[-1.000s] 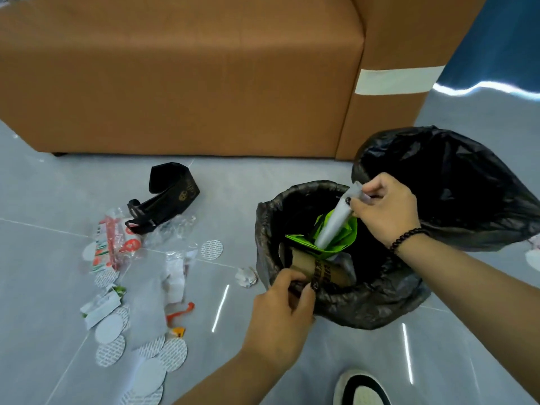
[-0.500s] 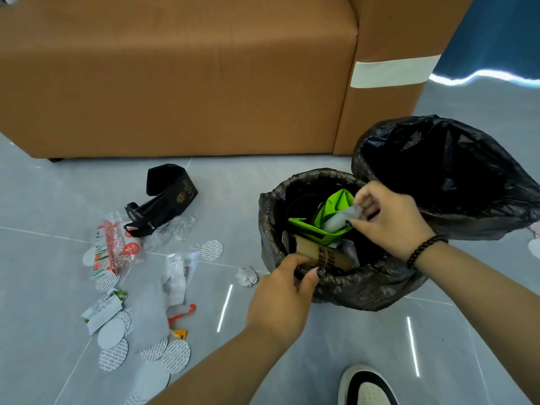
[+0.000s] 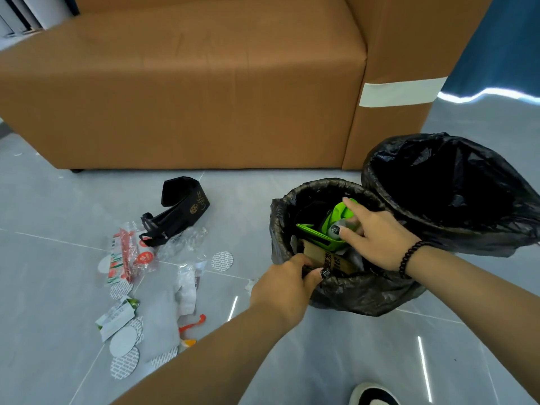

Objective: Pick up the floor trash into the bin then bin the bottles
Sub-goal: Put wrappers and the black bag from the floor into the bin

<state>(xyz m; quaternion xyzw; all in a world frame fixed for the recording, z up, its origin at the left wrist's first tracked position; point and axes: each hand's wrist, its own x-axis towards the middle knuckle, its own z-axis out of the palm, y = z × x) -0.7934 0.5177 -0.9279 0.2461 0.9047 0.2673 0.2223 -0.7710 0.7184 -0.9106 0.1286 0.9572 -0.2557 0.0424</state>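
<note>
Floor trash lies scattered on the grey tiled floor at about eight o'clock: round white foil seals, a red-and-white clear wrapper, a small green-and-white packet, crumpled clear plastic and an orange plastic hook. At the top of this pile, toward ten o'clock, a black folded cup carrier printed "Coffee" lies just in front of the brown sofa, which fills the twelve o'clock stretch.

Right of centre, the left hand grips the near rim of the smaller bin, which is lined with a black bag, thumb and fingers pinched on the rim beside a brown cardboard box standing inside. Above that box sits a bright green paper piece. The right hand, a black bead bracelet on its wrist, reaches into the bin's mouth from three o'clock, fingers curled round a pale grey item pressed against the green paper; what that item is cannot be told.

At two o'clock a larger bin with a black liner stands touching the smaller one. A black-and-white shoe shows at five o'clock.
</note>
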